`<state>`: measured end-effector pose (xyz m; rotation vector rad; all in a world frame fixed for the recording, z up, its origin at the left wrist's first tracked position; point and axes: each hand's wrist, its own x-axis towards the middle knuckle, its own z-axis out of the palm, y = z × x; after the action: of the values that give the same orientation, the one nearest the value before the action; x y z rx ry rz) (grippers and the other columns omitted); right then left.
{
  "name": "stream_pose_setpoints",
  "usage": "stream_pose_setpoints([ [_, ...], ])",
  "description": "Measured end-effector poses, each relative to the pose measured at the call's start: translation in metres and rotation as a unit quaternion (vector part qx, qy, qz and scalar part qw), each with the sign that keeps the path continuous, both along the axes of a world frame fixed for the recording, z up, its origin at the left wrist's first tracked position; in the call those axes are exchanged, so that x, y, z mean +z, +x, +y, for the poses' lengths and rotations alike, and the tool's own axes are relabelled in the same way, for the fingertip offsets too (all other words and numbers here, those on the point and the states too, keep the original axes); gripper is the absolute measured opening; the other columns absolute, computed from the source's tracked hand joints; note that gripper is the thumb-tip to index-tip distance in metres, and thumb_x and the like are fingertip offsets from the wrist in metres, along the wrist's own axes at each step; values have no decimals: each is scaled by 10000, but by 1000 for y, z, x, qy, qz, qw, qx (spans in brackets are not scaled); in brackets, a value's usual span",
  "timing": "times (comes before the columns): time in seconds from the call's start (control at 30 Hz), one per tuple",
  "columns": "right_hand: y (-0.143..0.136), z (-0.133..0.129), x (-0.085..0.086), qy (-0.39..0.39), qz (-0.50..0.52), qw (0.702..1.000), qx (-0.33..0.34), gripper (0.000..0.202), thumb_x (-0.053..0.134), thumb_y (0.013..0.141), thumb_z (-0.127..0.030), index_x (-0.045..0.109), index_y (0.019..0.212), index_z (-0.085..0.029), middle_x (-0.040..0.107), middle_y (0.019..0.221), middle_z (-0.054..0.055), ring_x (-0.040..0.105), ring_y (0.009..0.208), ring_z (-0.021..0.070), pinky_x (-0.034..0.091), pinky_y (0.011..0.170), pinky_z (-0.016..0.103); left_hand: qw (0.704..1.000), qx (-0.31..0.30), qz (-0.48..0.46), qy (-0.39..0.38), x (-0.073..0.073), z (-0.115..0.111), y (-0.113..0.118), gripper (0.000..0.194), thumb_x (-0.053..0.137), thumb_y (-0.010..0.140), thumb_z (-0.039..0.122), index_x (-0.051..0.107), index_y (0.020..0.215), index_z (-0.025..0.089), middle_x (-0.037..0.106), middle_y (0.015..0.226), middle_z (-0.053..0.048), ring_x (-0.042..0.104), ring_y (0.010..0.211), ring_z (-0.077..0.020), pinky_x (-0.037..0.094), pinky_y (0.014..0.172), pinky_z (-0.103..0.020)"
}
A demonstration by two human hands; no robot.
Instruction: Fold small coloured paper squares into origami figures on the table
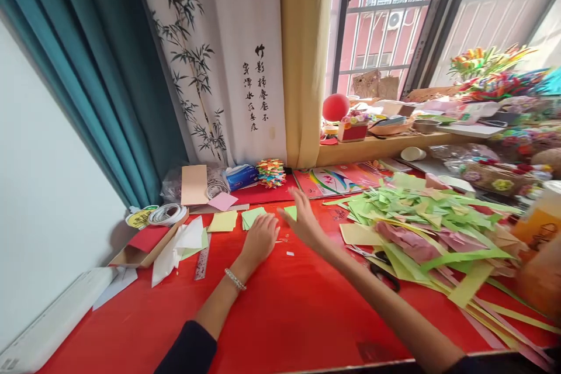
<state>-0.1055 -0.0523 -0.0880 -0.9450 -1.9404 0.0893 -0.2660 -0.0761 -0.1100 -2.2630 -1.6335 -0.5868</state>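
Over the near edge of a small stack of green paper squares (253, 217) lies my left hand (259, 238), palm down with its fingers stretched forward and a beaded bracelet on the wrist. My right hand (302, 221) is held with thumb and fingers apart, beside a small bright green paper piece (291, 213). It appears to hold nothing. A stack of yellow paper squares (222, 221) sits left of the green stack. A pink paper square (222, 201) lies behind the yellow one. On the red table (280, 304) a tiny white scrap (290, 253) rests between my forearms.
A heap of green and pink paper scraps (421, 210) covers the right side, with black-handled scissors (383, 272) at its edge. A ruler (202, 260) and cardboard tray (151, 248) lie left. Behind stand a blue tissue pack (242, 176) and a folded-paper ball (272, 173).
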Motion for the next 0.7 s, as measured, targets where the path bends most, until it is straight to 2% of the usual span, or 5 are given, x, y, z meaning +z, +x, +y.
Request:
stream_pose_setpoints([
  [0.07,-3,0,-14,-7,-38,999,6,450,512,842,-310,425,1251,-143,428,1304,135,408,1192,265,352,966,469,998,61,-3,2,14,16,-31,307,483,864,281,500,1144,155,500,1207,-97,503,1070,-227,414,893,-456],
  [0.2,9,4,-36,-34,-115,993,-14,573,452,847,-266,291,1348,-40,308,1400,189,199,1324,278,187,1077,453,983,179,-18,-46,35,50,-103,311,499,857,290,502,1133,147,532,1135,-90,554,960,-201,475,798,-407],
  [0.3,21,12,-45,-67,-162,984,-38,584,422,844,-241,272,1348,13,357,1368,206,276,1298,273,238,1064,416,969,213,-21,-122,36,65,-138,303,504,854,290,508,1124,151,540,1119,-85,560,946,-196,482,785,-392],
  [0.5,28,20,-50,-129,-225,964,-64,463,305,859,-143,392,1298,-25,533,1231,174,497,1151,234,400,949,347,953,236,-17,-191,35,68,-155,293,500,857,292,514,1116,155,543,1116,-82,561,942,-195,483,783,-386],
  [0.7,29,21,-47,-145,-253,953,-79,487,294,831,-62,381,1310,-55,602,1144,156,585,1034,215,461,838,297,941,307,-10,-146,48,63,-154,298,498,858,291,509,1122,152,540,1120,-87,560,945,-195,481,786,-393],
])
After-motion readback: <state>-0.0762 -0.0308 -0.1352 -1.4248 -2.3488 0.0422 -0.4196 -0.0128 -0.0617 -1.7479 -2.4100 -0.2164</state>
